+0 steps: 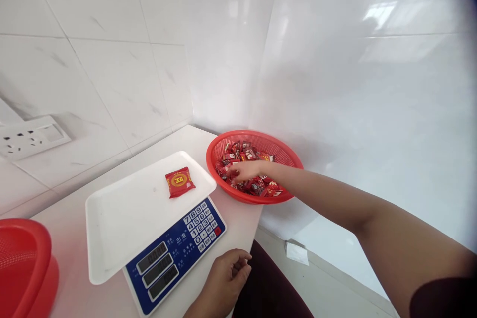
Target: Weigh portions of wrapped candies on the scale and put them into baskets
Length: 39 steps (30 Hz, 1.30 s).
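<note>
My right hand (pixel 246 171) reaches into a red perforated plastic basket (pixel 294 158) and rests over a heap of small wrapped candies (pixel 257 187). Its fingers are bent and apart, touching the wrappers, and nothing shows lifted in them. My left hand (pixel 225 280) is loosely curled by the table's front edge, near the scale's keypad, with no object visible in it. A digital weighing scale (pixel 164 263) with a white tray (pixel 126 223) stands on the table. Toward the tray's right end lies a single square red packet with a yellow emblem (pixel 180 182).
Another red plastic basket (pixel 26 238) stands at the left edge, partly out of view. Tiled walls meet behind the white table (pixel 238 223). A power socket (pixel 33 136) is on the left wall. A white paper-like piece (pixel 297 253) lies by the wall's foot.
</note>
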Each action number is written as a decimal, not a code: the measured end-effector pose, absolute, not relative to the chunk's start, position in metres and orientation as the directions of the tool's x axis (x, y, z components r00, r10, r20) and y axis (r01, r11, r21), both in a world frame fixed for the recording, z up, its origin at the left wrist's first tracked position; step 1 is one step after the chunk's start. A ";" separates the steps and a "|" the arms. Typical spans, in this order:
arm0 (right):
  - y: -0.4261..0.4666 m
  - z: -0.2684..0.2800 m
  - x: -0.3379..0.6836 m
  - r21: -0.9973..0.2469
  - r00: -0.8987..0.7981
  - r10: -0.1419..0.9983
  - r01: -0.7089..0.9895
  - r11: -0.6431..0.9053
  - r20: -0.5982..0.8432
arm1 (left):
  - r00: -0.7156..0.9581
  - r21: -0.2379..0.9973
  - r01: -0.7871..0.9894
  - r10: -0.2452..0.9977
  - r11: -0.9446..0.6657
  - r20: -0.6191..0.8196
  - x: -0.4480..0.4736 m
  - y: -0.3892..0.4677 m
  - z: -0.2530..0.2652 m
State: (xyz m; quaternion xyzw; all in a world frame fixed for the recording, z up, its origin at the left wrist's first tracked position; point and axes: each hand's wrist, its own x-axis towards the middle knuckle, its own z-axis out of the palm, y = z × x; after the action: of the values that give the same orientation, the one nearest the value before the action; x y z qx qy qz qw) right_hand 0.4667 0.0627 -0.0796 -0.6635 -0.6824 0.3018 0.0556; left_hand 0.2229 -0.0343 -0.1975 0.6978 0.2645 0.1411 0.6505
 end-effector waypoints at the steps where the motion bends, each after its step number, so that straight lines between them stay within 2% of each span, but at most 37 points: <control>1: 0.054 -0.087 0.466 -0.449 -0.113 0.933 0.892 -0.057 -0.341 | 0.819 0.981 0.195 0.553 -0.017 -0.153 0.223 -0.034 -0.197; 4: 0.037 -0.102 0.467 -0.281 -0.061 0.931 0.959 -0.046 -0.359 | 0.816 0.977 0.212 0.555 -0.029 -0.161 0.223 -0.034 -0.195; 7: 0.033 -0.103 0.479 -0.127 0.058 0.939 0.986 -0.107 -0.338 | 0.818 0.975 0.217 0.553 -0.045 -0.157 0.223 -0.035 -0.193; 12: 0.036 -0.089 0.512 -0.104 0.164 0.934 0.973 -0.206 -0.318 | 0.818 0.973 0.223 0.554 -0.060 -0.153 0.223 -0.035 -0.192; 16: 0.039 -0.083 0.519 -0.134 0.176 0.928 0.964 -0.230 -0.328 | 0.819 0.973 0.222 0.552 -0.058 -0.154 0.223 -0.034 -0.192; 22: 0.045 -0.099 0.491 -0.192 0.065 0.924 0.970 -0.147 -0.376 | 0.819 0.971 0.231 0.550 -0.058 -0.162 0.222 -0.035 -0.192; 26: 0.051 -0.112 0.480 -0.192 0.067 0.942 0.972 -0.136 -0.329 | 0.818 0.972 0.228 0.554 -0.063 -0.156 0.222 -0.035 -0.193; 29: 0.055 -0.111 0.484 -0.237 0.076 0.962 0.961 -0.141 -0.263 | 0.819 0.972 0.230 0.551 -0.055 -0.162 0.222 -0.034 -0.192; 35: 0.049 -0.086 0.495 -0.390 0.158 0.985 0.905 -0.171 -0.064 | 0.822 0.974 0.222 0.546 -0.044 -0.163 0.222 -0.034 -0.192; 39: 0.043 -0.071 0.488 -0.638 0.205 0.978 0.758 -0.135 0.036 | 0.823 0.975 0.217 0.546 -0.048 -0.156 0.222 -0.034 -0.192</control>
State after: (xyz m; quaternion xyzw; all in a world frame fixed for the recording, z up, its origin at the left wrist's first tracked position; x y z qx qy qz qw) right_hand 0.4880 0.0430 -0.0713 -0.7261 -0.5978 0.2006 0.2740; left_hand 0.2218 -0.0343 -0.1920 0.7123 0.2681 0.1294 0.6357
